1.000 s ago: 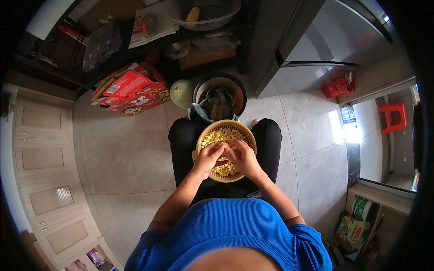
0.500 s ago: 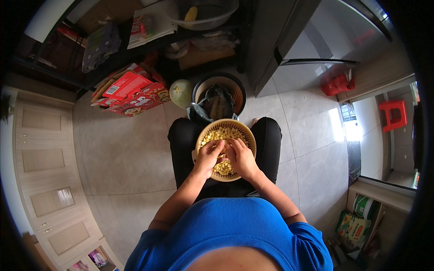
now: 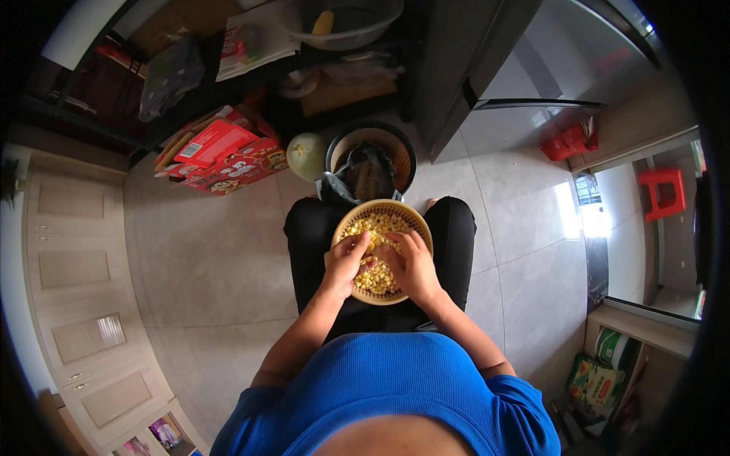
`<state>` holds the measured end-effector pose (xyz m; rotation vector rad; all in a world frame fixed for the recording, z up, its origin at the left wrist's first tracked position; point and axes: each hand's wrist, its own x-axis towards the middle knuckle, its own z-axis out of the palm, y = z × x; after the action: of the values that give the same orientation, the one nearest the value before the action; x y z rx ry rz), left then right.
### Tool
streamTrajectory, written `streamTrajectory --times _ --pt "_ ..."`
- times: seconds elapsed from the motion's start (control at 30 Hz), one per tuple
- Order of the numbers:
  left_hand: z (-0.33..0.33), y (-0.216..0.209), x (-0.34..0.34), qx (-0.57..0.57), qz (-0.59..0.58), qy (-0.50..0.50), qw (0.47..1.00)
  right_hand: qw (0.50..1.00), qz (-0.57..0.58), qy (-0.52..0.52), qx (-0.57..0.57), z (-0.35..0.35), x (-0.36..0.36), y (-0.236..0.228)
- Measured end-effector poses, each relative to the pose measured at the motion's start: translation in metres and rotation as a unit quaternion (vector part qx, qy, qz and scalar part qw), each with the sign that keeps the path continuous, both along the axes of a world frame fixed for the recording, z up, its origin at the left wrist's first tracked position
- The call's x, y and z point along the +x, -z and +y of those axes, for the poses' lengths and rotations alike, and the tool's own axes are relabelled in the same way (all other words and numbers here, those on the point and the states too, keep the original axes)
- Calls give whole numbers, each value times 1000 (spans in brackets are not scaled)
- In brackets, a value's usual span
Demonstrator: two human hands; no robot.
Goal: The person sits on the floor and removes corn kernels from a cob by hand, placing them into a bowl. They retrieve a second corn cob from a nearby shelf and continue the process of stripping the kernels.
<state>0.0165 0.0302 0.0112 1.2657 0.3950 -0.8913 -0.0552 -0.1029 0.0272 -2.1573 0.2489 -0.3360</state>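
Observation:
A tan plastic basket [image 3: 382,300] of loose yellow corn kernels [image 3: 376,282] rests on my lap between my thighs. Over its left half, my left hand [image 3: 346,262] is curled with the thumb raised; whatever lies in its grasp blends with the kernels behind it. My right hand [image 3: 411,266] hovers over the right half, its bent fingers apart and a small gap separating it from the left. Just beyond the basket stands a round bin [image 3: 413,163] lined with a dark bag [image 3: 334,190], with brownish scraps inside.
A pale green melon [image 3: 306,156] and red cardboard boxes [image 3: 239,163] sit on the floor left of the bin. Behind them, a dark shelf holds a clear bowl [image 3: 365,36] with a corn cob [image 3: 323,23]. A grey fridge [image 3: 540,68] stands at far right.
My hands have drawn slightly apart over the basket. The right hand's fingers have spread and moved right, away from the left hand's thumb. The basket stays on my lap.

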Motion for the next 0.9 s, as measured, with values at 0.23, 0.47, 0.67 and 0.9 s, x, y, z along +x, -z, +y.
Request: streamTrajectory --times 0.23,0.47,0.67,0.9 --pt "-3 -4 -3 -39 -55 4 998 998 -7 -20 -66 -8 6 -7" --pt "1 -10 0 -55 -97 51 992 996 1 -91 3 -18 9 -17" --pt "13 -13 11 -128 -32 88 987 985 41 -141 93 -38 13 -20" --pt "9 -16 11 -76 -95 101 987 986 20 -109 124 -31 12 -9"
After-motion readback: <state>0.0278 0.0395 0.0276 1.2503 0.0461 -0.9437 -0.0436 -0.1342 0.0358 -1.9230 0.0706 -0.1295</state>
